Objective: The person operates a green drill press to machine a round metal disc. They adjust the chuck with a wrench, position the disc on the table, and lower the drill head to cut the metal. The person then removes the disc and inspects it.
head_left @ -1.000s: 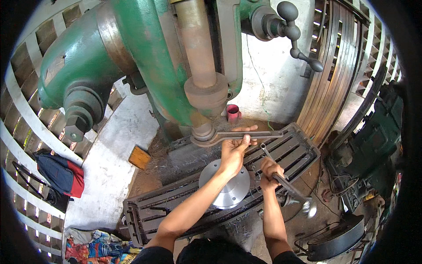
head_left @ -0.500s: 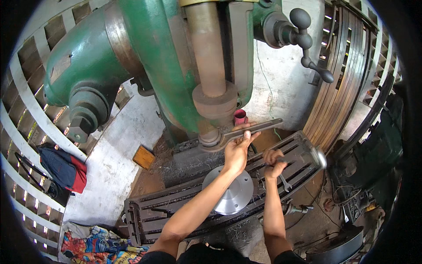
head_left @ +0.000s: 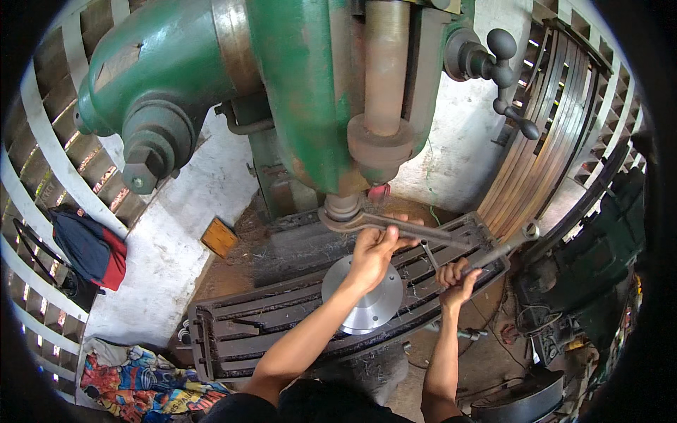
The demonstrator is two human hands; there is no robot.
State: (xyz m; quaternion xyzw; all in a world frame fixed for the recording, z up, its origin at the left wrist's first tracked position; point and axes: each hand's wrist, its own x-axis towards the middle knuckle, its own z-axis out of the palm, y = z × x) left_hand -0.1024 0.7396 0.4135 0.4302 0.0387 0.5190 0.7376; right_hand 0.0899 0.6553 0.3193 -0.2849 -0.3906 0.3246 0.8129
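Note:
A large flat wrench (head_left: 441,235) has its ring end around the spindle nose (head_left: 343,206) of a green drilling machine (head_left: 296,92). My left hand (head_left: 372,259) is closed on the wrench's handle near that ring, fingers partly behind it. Farther right, my right hand (head_left: 458,280) grips a long metal bar (head_left: 501,252) with a round shiny end, tilted up to the right. A small spanner (head_left: 429,255) also sticks out of this hand, on its left side. Below my left hand, a round silver flange (head_left: 377,309) with holes lies on the slotted machine table (head_left: 282,316).
A crank handle (head_left: 504,77) juts from the machine at upper right. Metal chips lie over the table. A red cup (head_left: 379,193) stands behind the spindle. To the left are a backpack (head_left: 88,247), a wooden block (head_left: 219,237) and colourful cloth (head_left: 141,384). Dark machinery stands at right.
The large wrench's handle has swung toward me, with my left hand still on it. My right hand has turned, so the bar's round end and the spanner point upward. The view has shifted.

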